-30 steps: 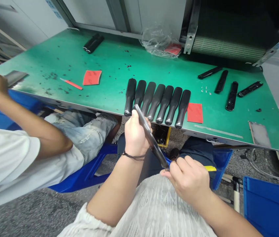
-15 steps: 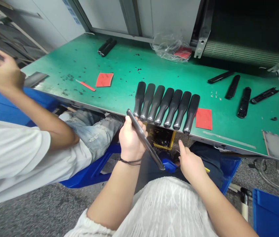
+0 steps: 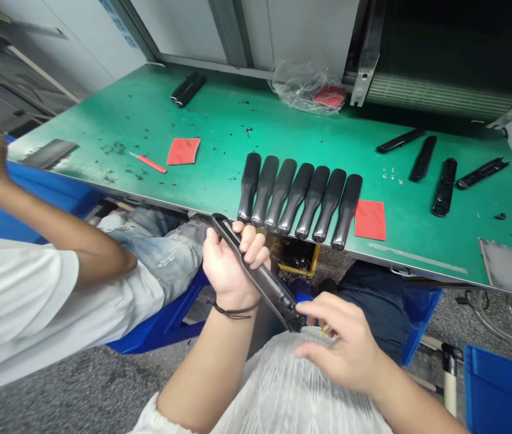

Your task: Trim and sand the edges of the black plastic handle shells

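My left hand (image 3: 233,271) is wrapped round a long black plastic handle shell (image 3: 267,286). The shell's hollow inside faces up, and its ribbed wider end points down toward my lap. Close to that end is my right hand (image 3: 341,340), thumb and index finger apart. A bit of a thin yellow tool (image 3: 325,330) shows between its fingers; most of it is hidden. Beyond my hands, several black handle pieces (image 3: 303,199) lie side by side along the green table's (image 3: 219,129) front edge.
Red abrasive-looking squares (image 3: 370,220), a red-handled knife (image 3: 149,162) and loose black shells (image 3: 445,187) lie on the table. A machine with a dark opening (image 3: 436,54) stands behind. At left, a co-worker's arm (image 3: 56,229) reaches forward. A yellow crate (image 3: 314,259) sits below the edge.
My left hand has turned the handle shell so its hollow side shows, and lowered it slightly. My right hand has come in toward the shell's lower end.
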Action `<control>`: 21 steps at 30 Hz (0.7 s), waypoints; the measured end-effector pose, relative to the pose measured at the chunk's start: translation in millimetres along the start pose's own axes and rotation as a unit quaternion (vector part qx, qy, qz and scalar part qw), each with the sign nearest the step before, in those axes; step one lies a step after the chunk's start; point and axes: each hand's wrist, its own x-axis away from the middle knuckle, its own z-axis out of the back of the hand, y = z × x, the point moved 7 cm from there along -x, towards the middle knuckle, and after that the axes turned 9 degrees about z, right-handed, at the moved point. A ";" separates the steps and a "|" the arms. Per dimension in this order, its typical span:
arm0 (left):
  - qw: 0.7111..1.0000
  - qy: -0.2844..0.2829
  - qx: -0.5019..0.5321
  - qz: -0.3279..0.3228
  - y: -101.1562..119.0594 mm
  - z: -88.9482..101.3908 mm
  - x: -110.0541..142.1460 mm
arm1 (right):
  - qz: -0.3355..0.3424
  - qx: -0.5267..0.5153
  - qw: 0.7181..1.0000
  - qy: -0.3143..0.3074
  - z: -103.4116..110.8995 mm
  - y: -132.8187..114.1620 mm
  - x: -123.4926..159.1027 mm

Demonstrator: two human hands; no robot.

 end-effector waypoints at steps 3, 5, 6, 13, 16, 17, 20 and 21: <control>0.999 -0.031 -0.007 -0.004 -6.4 -7.0 5.3 | 0.076 0.038 0.996 0.041 1.3 -20.6 -5.7; 0.998 -0.042 -0.037 -0.009 -10.7 -10.7 5.5 | 0.113 0.062 0.990 0.053 3.8 -27.6 -7.0; 0.997 -0.037 -0.067 -0.015 -12.0 -10.7 4.5 | 0.127 0.060 0.988 0.057 6.3 -30.2 -6.8; 0.775 0.094 -0.488 -0.390 22.9 -18.0 42.4 | 0.031 -0.043 0.983 0.178 51.6 -29.7 4.6; 0.650 -0.079 -0.638 -0.405 -2.9 -43.1 67.9 | -0.062 -0.027 0.978 0.198 63.0 -19.9 8.7; 0.624 -0.170 -0.671 -0.362 -20.2 -48.1 73.2 | -0.083 -0.020 0.977 0.198 65.1 -17.4 9.7; 0.572 -0.321 -0.718 -0.234 -63.1 -45.6 81.8 | -0.127 -0.026 0.969 0.209 69.3 -11.0 14.0; 0.582 -0.313 -0.722 -0.205 -69.3 -40.9 78.8 | -0.141 -0.039 0.966 0.215 69.7 -8.8 16.1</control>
